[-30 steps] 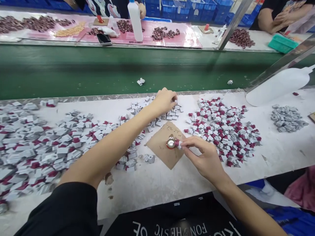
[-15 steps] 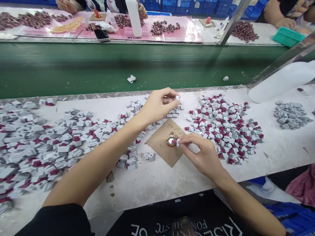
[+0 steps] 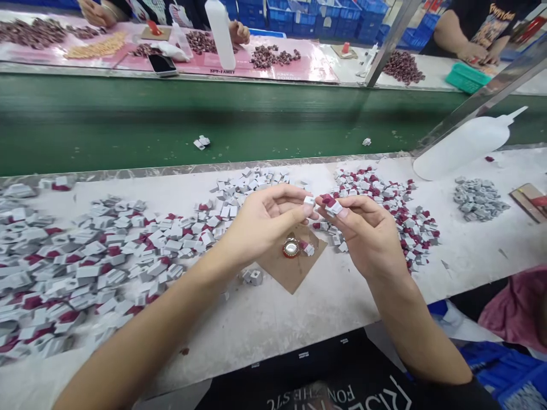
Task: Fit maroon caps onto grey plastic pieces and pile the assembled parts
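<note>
My left hand pinches a small white block between thumb and fingertips. Facing it closely, my right hand is closed on a maroon-and-white piece; I cannot tell if the two parts touch. Below the hands lies a brown cardboard square. On the cardboard sits a bottle cap that looks shiny inside, with another maroon-and-white piece at its right side. Behind my right hand spreads a heap of maroon-and-white pieces.
Many white-grey and maroon pieces cover the left of the table. At right are a grey pile and a leaning white squeeze bottle. A green belt runs beyond, with co-workers' hands at the far bench.
My right hand has risen from the bottle cap, leaving a piece beside it, and now holds a maroon-and-white piece near my left hand. My left hand has come nearer with a white block.
</note>
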Action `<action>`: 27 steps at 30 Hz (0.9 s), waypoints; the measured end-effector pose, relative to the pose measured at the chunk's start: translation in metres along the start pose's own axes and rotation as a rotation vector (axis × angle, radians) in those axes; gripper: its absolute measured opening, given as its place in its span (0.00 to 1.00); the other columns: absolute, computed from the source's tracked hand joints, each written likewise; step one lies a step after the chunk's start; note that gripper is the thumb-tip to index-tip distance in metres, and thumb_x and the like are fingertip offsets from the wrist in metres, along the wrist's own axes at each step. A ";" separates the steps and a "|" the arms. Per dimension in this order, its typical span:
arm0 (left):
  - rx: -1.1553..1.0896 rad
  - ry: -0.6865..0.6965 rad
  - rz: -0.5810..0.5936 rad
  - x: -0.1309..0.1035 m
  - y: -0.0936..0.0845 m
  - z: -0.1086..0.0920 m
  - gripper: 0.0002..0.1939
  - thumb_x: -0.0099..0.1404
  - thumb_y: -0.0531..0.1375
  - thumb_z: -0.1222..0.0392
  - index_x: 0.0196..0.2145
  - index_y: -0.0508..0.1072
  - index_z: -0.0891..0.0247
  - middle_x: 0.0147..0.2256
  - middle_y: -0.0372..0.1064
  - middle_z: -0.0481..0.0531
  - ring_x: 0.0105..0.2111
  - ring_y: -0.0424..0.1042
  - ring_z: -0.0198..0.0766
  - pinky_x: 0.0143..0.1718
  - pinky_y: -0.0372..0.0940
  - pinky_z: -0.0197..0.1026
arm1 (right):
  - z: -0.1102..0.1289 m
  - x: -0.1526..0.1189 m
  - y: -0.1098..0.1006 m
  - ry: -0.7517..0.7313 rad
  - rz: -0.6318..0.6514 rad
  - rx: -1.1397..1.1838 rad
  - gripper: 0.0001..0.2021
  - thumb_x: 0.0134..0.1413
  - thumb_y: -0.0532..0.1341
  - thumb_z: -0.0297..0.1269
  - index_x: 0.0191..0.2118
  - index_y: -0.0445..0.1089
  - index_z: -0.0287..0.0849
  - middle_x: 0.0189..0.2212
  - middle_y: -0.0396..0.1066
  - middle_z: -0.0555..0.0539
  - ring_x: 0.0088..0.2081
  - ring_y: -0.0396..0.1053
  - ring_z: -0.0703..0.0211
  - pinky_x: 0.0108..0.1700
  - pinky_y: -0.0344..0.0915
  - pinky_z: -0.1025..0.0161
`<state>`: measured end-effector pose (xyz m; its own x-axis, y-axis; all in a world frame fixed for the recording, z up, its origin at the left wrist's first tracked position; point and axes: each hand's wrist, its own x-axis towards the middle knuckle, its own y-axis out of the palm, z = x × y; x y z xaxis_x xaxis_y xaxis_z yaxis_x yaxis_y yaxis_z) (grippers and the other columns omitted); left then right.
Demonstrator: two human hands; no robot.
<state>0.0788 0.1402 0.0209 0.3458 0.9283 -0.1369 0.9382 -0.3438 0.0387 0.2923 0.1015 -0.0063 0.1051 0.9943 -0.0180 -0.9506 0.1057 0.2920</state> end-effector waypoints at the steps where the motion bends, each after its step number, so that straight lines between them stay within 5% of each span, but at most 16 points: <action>1: -0.001 -0.007 0.002 -0.001 0.001 0.000 0.10 0.72 0.74 0.56 0.48 0.84 0.61 0.42 0.88 0.56 0.39 0.89 0.47 0.37 0.83 0.43 | 0.000 0.000 0.001 -0.001 0.001 -0.002 0.12 0.55 0.84 0.47 0.40 0.86 0.52 0.40 0.87 0.49 0.44 0.86 0.48 0.55 0.84 0.44; 14: -0.024 -0.049 0.028 0.003 0.005 0.004 0.07 0.74 0.74 0.59 0.47 0.83 0.62 0.35 0.86 0.51 0.29 0.87 0.42 0.25 0.78 0.37 | -0.005 -0.001 0.000 -0.020 -0.042 -0.072 0.11 0.56 0.84 0.45 0.40 0.87 0.51 0.40 0.86 0.49 0.41 0.83 0.53 0.51 0.83 0.50; 27: 0.015 -0.019 0.031 0.005 0.004 0.010 0.10 0.73 0.75 0.55 0.48 0.84 0.61 0.40 0.88 0.55 0.35 0.89 0.46 0.32 0.83 0.41 | -0.004 0.001 -0.004 -0.060 0.000 -0.195 0.06 0.58 0.81 0.40 0.40 0.88 0.51 0.38 0.87 0.48 0.40 0.85 0.52 0.46 0.85 0.53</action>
<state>0.0840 0.1422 0.0104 0.3747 0.9142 -0.1546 0.9266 -0.3750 0.0288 0.2948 0.1019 -0.0112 0.1164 0.9924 0.0407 -0.9886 0.1119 0.1007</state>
